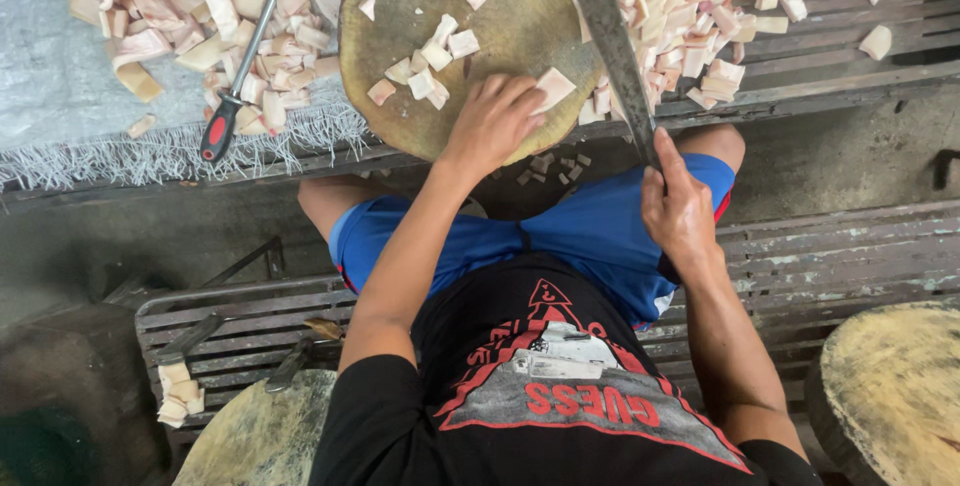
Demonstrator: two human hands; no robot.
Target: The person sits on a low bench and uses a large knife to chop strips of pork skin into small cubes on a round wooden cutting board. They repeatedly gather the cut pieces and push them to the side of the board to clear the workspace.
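A black short-sleeved T-shirt [520, 386] was worn, printed on the chest with a red-outlined triangle holding a grey field and red lettering. A small pale device [560, 358] was clipped at the middle of that print. Bright blue shorts [590, 236] were worn below, trimmed at the leg hems with thin red and white edging. Both forearms were left bare, and nothing was worn on the left hand [495, 118] or the right hand [680, 208].
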